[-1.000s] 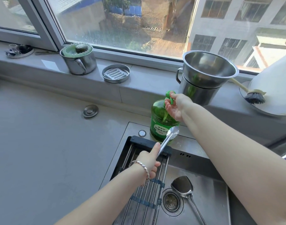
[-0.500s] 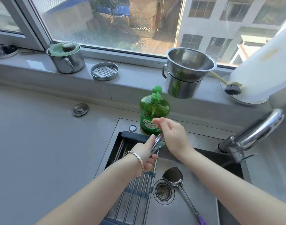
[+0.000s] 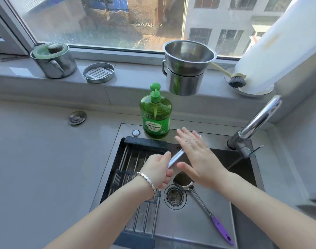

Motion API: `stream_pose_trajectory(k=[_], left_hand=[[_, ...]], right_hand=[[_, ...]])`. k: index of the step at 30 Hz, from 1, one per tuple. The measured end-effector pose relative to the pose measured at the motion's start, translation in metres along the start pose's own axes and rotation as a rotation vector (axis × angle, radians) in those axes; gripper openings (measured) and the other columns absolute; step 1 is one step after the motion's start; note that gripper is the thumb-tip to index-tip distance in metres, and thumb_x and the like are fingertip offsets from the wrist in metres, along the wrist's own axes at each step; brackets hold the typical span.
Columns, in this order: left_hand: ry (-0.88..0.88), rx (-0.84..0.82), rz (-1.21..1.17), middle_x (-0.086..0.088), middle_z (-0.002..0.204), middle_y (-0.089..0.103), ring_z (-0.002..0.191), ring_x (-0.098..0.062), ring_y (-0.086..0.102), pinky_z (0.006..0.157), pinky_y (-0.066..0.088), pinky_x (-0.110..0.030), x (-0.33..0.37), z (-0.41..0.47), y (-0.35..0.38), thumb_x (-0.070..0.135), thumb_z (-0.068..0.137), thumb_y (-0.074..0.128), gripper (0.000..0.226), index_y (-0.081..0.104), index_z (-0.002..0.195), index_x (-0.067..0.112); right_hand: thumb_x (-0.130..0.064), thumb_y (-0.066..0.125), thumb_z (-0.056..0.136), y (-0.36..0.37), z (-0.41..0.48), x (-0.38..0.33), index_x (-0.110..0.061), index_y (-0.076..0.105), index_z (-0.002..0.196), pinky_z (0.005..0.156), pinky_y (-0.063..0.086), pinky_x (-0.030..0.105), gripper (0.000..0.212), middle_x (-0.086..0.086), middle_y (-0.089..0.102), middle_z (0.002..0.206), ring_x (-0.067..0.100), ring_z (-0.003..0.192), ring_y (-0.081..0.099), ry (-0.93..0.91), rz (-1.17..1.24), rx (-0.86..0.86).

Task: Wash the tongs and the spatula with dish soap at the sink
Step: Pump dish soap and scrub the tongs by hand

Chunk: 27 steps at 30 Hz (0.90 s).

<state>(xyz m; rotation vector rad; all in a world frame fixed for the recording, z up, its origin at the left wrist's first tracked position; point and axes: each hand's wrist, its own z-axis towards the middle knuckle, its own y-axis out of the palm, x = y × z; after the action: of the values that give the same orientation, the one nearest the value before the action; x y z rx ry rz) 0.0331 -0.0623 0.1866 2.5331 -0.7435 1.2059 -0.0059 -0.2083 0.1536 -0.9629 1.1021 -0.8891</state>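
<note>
Dish soap bottle [image 3: 155,117] upright on back ledge of sink [image 3: 189,227]. Your left hand [image 3: 158,172] grips tongs [image 3: 177,157] by near end, fingers curled round them, above basin. Your right hand [image 3: 196,155] lies flat over tongs' far end, fingers straight and spread. Spatula [image 3: 206,210] lies in basin beside drain, purple handle toward you.

The right grip [image 3: 198,159] covers the far end of the silver metal tongs [image 3: 177,156] and part of the purple-handled steel spatula [image 3: 202,202].
</note>
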Motion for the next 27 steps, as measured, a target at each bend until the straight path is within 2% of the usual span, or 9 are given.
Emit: stream_pose_trajectory(k=[4, 7, 11, 15, 19, 22, 26, 27], left_hand=[[0.038, 0.006, -0.021, 0.01, 0.033, 0.031, 0.026, -0.003, 0.025, 0.035, 0.019, -0.009, -0.004, -0.003, 0.008, 0.027, 0.102, 0.029, 0.037, 0.043, 0.073, 0.011], [0.028, 0.016, 0.014, 0.009, 0.035, 0.033, 0.027, -0.005, 0.025, 0.034, 0.021, -0.009, -0.007, -0.004, 0.011, 0.026, 0.101, 0.029, 0.04, 0.049, 0.07, 0.01], [0.007, -0.003, -0.012, 0.007, 0.035, 0.03, 0.028, -0.005, 0.024, 0.035, 0.019, -0.01, -0.01, -0.008, 0.015, 0.024, 0.101, 0.03, 0.045, 0.044, 0.06, 0.014], [-0.021, -0.012, -0.026, 0.005, 0.04, 0.029, 0.028, -0.006, 0.022, 0.036, 0.019, -0.009, -0.011, -0.01, 0.018, 0.02, 0.1, 0.029, 0.041, 0.048, 0.065, 0.011], [-0.045, -0.029, -0.08, 0.007, 0.034, 0.028, 0.025, -0.004, 0.021, 0.035, 0.018, -0.005, -0.011, -0.01, 0.02, 0.019, 0.1, 0.029, 0.041, 0.038, 0.061, 0.013], [-0.072, -0.039, -0.088, 0.007, 0.036, 0.027, 0.025, -0.004, 0.02, 0.035, 0.019, -0.004, -0.011, -0.008, 0.021, 0.015, 0.098, 0.029, 0.038, 0.047, 0.064, 0.01], [-0.088, -0.045, -0.168, 0.007, 0.036, 0.024, 0.025, -0.004, 0.019, 0.037, 0.017, -0.003, -0.011, -0.007, 0.022, 0.02, 0.1, 0.033, 0.041, 0.036, 0.059, 0.015], [-0.096, -0.043, -0.178, 0.006, 0.037, 0.024, 0.026, -0.004, 0.019, 0.037, 0.016, -0.004, -0.012, -0.007, 0.022, 0.02, 0.1, 0.033, 0.041, 0.038, 0.06, 0.014]], right_hand=[[-0.065, 0.015, 0.091, 0.003, -0.014, -0.008, -0.002, 0.038, 0.133, 0.116, 0.013, 0.036, 0.079, 0.017, 0.045, 0.141, 0.024, 0.136, 0.029, -0.157, -0.094, 0.001], [-0.066, 0.014, 0.091, -0.004, -0.019, 0.003, -0.002, 0.038, 0.133, 0.117, 0.009, 0.034, 0.08, 0.019, 0.045, 0.141, 0.023, 0.136, 0.026, 0.017, -0.069, 0.008], [-0.068, 0.015, 0.089, 0.004, -0.031, -0.012, -0.001, 0.036, 0.132, 0.117, 0.012, 0.036, 0.082, 0.018, 0.046, 0.14, 0.026, 0.135, 0.029, -0.145, -0.098, -0.027], [-0.068, 0.013, 0.09, -0.006, -0.034, -0.002, -0.002, 0.036, 0.132, 0.117, 0.01, 0.035, 0.081, 0.02, 0.047, 0.139, 0.025, 0.136, 0.026, -0.004, -0.069, 0.006], [-0.069, 0.016, 0.088, 0.001, -0.043, -0.013, 0.0, 0.034, 0.135, 0.117, 0.012, 0.036, 0.085, 0.018, 0.043, 0.142, 0.026, 0.137, 0.027, -0.154, -0.116, -0.055], [-0.067, 0.014, 0.09, -0.01, -0.043, 0.0, 0.001, 0.037, 0.136, 0.117, 0.01, 0.033, 0.085, 0.019, 0.042, 0.143, 0.023, 0.138, 0.024, 0.017, -0.065, -0.015], [-0.067, 0.014, 0.09, 0.001, -0.056, -0.021, 0.001, 0.032, 0.137, 0.117, 0.014, 0.035, 0.085, 0.016, 0.035, 0.146, 0.026, 0.138, 0.026, -0.159, -0.035, -0.062], [-0.066, 0.014, 0.09, 0.0, -0.057, -0.019, 0.001, 0.033, 0.137, 0.118, 0.013, 0.034, 0.084, 0.015, 0.036, 0.146, 0.026, 0.138, 0.028, -0.156, -0.041, -0.058]])
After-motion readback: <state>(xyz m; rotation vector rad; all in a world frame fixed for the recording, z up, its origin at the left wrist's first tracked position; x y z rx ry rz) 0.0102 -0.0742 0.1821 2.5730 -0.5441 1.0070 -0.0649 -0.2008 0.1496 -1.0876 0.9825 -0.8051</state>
